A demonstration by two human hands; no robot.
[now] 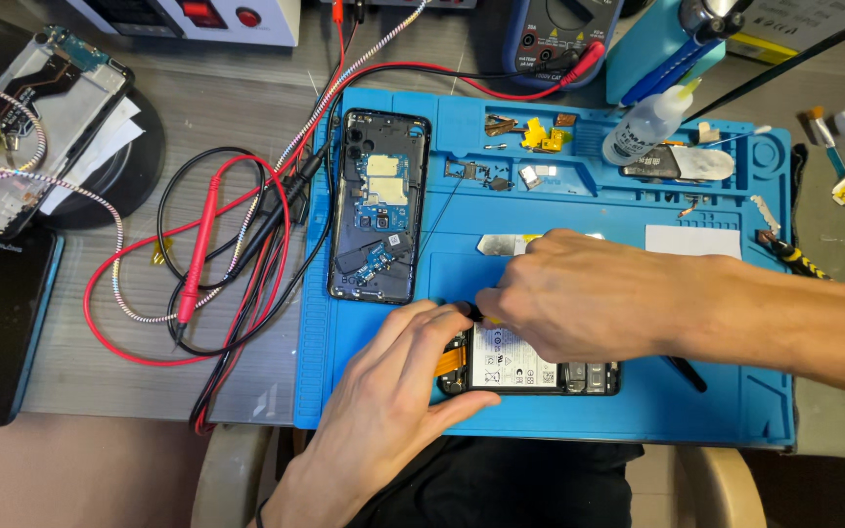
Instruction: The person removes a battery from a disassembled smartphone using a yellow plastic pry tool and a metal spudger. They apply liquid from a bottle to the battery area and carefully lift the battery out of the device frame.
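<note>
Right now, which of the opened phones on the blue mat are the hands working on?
The opened phone with the white battery at the mat's near edge, under both hands; the other opened phone lies untouched farther back.

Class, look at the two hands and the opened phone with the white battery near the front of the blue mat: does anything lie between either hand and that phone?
Nothing visible does. The left hand rests directly on the opened phone with the white battery at its left end, and the right hand lies over its top edge, holding a slim dark tool against it.

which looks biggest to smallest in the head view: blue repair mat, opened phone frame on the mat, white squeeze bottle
1. blue repair mat
2. opened phone frame
3. white squeeze bottle

None of them look close in size.
</note>
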